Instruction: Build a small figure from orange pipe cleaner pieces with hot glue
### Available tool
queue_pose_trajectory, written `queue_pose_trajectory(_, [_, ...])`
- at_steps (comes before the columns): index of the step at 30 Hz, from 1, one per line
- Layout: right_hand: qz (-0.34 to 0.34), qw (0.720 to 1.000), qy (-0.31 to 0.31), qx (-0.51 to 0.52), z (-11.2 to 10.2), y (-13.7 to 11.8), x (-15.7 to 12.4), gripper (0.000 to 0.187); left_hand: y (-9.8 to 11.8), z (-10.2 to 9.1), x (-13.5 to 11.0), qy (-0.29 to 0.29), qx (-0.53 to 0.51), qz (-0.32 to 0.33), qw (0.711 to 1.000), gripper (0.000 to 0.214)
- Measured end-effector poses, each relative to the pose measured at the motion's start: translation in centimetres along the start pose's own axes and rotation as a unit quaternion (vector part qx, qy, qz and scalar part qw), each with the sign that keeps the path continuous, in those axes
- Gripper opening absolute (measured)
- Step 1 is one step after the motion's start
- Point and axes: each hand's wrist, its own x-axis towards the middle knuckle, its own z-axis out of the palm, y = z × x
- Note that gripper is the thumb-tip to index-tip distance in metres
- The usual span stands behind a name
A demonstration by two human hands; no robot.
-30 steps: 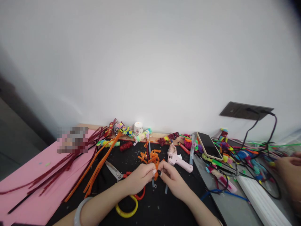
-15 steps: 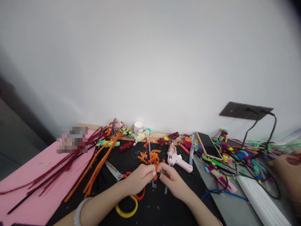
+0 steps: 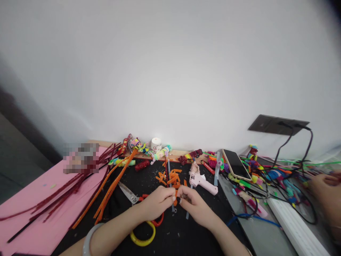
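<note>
My left hand (image 3: pixel 160 202) and my right hand (image 3: pixel 194 205) meet low in the middle of the view, with fingertips pinched together. Between them is a short orange pipe cleaner piece (image 3: pixel 176 198), mostly covered by the fingers. Just beyond lie several cut orange pipe cleaner pieces (image 3: pixel 174 176) on the black mat (image 3: pixel 170 238). Scissors (image 3: pixel 132 196) with red and yellow handles lie partly under my left forearm. A pale pink glue gun (image 3: pixel 204 183) rests beyond my right hand. Clear glue sticks (image 3: pixel 171 170) lie on the mat, one running beneath my left fingers.
Long orange pipe cleaners (image 3: pixel 113 186) and dark red ones (image 3: pixel 71 183) lie at left, partly over a pink sheet (image 3: pixel 32 213). A phone (image 3: pixel 236 164), cables and a white power strip (image 3: pixel 295 227) are at right. Another person's hand (image 3: pixel 326 192) shows at the right edge. A paper cup (image 3: pixel 156 144) stands by the wall.
My fingers have shifted slightly around the orange piece, and the right thumb is tucked a little lower. Otherwise the things on the mat stay where they were.
</note>
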Motion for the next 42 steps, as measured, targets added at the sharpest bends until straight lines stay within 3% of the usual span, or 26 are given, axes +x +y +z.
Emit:
queue_pose_trajectory(24, [0.002, 1.0, -0.008, 0.008, 0.0, -0.09, 0.07, 0.012, -0.23, 0.04, -0.01, -0.003, 0.006, 0.003, 1.0, 0.025])
queue_pose_trajectory(31, [-0.029, 0.997, 0.066, -0.024, -0.02, -0.11, 0.29, 0.012, -0.4, 0.37, 0.26, 0.044, 0.022, -0.006, 0.999, 0.027])
queue_pose_trajectory(42, [-0.011, 0.998, 0.06, -0.007, 0.05, 0.28, 0.42, 0.017, -0.04, 0.39, 0.2, 0.077, 0.013, -0.01, 0.997, 0.028])
